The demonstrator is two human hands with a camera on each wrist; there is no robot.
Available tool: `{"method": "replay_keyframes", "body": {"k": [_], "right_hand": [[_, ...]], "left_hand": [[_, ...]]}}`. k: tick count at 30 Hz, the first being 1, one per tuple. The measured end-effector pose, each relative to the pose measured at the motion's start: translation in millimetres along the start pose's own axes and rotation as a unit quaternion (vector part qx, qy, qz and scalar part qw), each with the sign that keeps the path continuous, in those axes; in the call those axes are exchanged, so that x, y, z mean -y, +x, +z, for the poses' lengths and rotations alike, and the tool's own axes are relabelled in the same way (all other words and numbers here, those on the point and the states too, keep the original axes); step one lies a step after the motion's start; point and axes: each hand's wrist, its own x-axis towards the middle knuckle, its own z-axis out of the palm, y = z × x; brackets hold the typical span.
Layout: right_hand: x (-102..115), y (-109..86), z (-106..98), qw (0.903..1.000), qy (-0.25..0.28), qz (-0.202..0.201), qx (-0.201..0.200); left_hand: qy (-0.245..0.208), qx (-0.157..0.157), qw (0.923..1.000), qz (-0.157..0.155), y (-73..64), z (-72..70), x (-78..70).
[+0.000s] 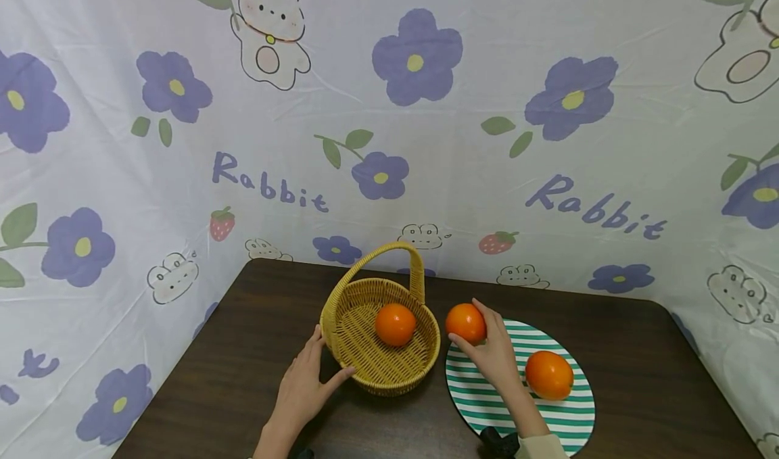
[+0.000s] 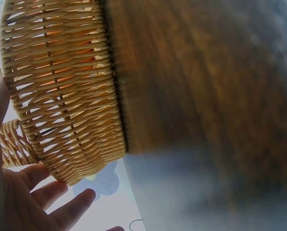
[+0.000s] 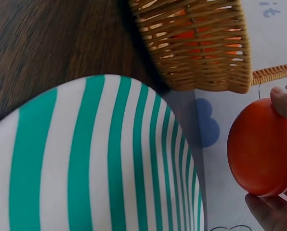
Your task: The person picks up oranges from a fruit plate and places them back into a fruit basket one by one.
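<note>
A yellow wicker basket (image 1: pixel 389 382) with an arched handle stands on the table, one orange (image 1: pixel 395 324) inside it. My left hand (image 1: pixel 302 382) rests against the basket's left side, thumb by the front rim and fingers spread; the left wrist view shows these fingers (image 2: pixel 49 192) along the woven wall. Between thumb and fingers, my right hand (image 1: pixel 496 353) grips another orange (image 1: pixel 465 323), just right of the basket. In the right wrist view this held orange (image 3: pixel 261 147) is raised above the level of the striped round mat (image 3: pixel 78 159). A third orange (image 1: pixel 549 375) lies on the mat.
The dark wooden table (image 1: pixel 243 337) extends to both sides of the basket and mat. Behind it hangs a white cloth (image 1: pixel 462 148) printed with purple flowers and rabbits. The basket handle (image 1: pixel 371 256) arches up at the back left.
</note>
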Motion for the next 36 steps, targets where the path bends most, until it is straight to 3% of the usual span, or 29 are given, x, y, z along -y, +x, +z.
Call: {"method": "replay_keyframes", "body": {"k": [20,36], "right_hand": [[31,0.6,-4,0.9989,0.027,-0.037,-0.007],[55,-3.7,1,0.9966,0.055,-0.058,0.020]], "left_hand": [[-0.001,0.011,0.9999,-0.010,1.2,-0.7,-0.6],[-0.002,0.006,0.9999,-0.009,1.4,0.5,0.2]]}}
